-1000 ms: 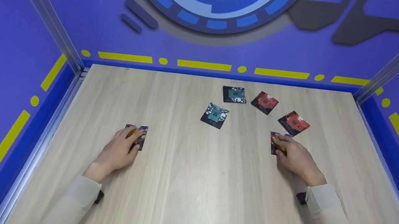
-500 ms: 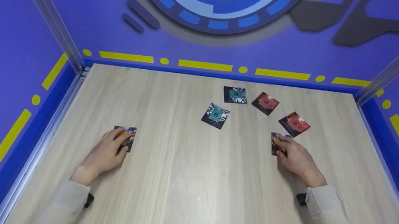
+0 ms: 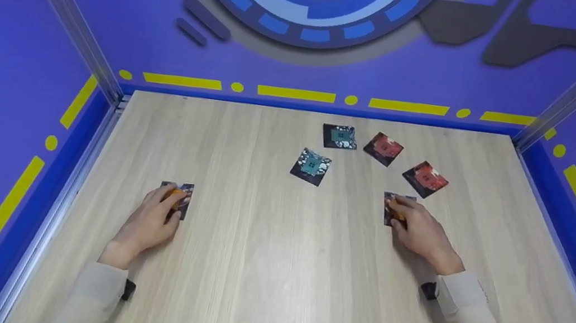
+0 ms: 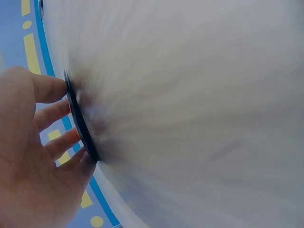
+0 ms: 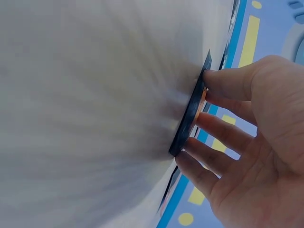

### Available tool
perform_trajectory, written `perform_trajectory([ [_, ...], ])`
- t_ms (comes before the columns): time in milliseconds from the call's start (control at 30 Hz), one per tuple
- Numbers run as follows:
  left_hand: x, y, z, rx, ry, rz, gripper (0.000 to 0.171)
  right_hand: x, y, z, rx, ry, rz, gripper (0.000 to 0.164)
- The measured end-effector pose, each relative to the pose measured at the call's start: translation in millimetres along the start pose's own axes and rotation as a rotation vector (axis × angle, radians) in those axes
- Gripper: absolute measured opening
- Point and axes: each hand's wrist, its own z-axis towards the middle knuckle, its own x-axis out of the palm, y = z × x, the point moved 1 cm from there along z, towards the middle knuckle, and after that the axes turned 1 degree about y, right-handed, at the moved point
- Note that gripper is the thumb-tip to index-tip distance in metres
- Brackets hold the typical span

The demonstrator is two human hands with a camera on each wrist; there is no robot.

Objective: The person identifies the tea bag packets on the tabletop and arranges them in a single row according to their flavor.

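My left hand [image 3: 149, 221] holds a thin dark square card [image 3: 185, 206] with an orange centre, low on the left part of the table. In the left wrist view the card [image 4: 81, 124] appears edge-on, thumb and fingertips at its edge and face. On the right, my right hand [image 3: 424, 236] grips a similar orange-centred card [image 3: 387, 216]. Seen edge-on in the right wrist view, this card [image 5: 187, 118] lies under the thumb and spread fingertips, close against the tabletop. Both hands cover much of the cards' printed faces.
Two teal-printed square cards [image 3: 311, 166] lie at the back centre. Two red-printed ones [image 3: 426, 179] lie to their right, the nearer one just beyond my right hand. The pale wooden table [image 3: 264, 248] is bordered by blue-purple panels [image 3: 300, 73] at the back and sides.
My left hand has slid its card to the left and slightly nearer. My right hand has shifted its card a little left and nearer. The other cards have stayed in place.
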Motion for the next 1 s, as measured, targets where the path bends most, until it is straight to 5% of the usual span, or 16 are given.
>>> perform_trajectory([
  [567,-1.1,0.7,-0.4,0.008,-0.005,0.011,0.047,10.7,27.6,9.2,-0.047,0.016,-0.029,0.051],
  [1000,1.0,-0.1,1.1,-0.010,0.011,0.042,0.048,28.1,64.8,20.8,-0.160,-0.006,-0.075,0.048],
])
